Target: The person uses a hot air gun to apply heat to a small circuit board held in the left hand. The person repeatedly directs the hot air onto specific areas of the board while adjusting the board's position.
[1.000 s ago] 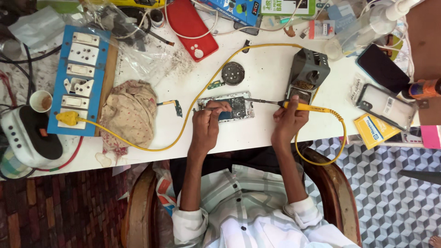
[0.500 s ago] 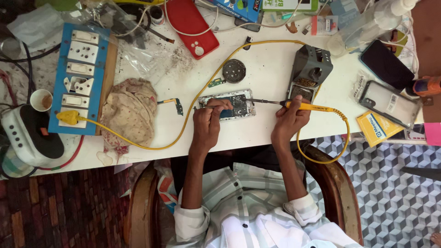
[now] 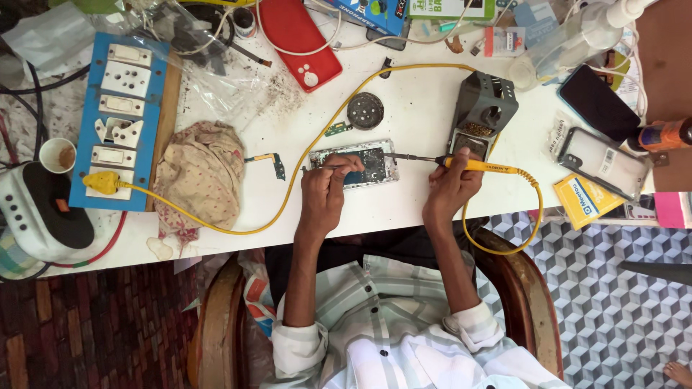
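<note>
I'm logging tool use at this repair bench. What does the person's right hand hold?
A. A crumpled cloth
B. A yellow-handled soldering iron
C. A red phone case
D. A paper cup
B: the right hand grips the yellow-handled soldering iron, its tip pointing at the opened phone under the left hand.

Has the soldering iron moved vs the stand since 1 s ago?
No. The yellow soldering iron in the right hand keeps its tip at the opened phone, beside the grey stand.

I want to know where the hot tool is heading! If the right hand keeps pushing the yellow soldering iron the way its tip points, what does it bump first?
Probably the opened phone: the right hand aims the soldering iron left, its tip at the phone's edge.
</note>
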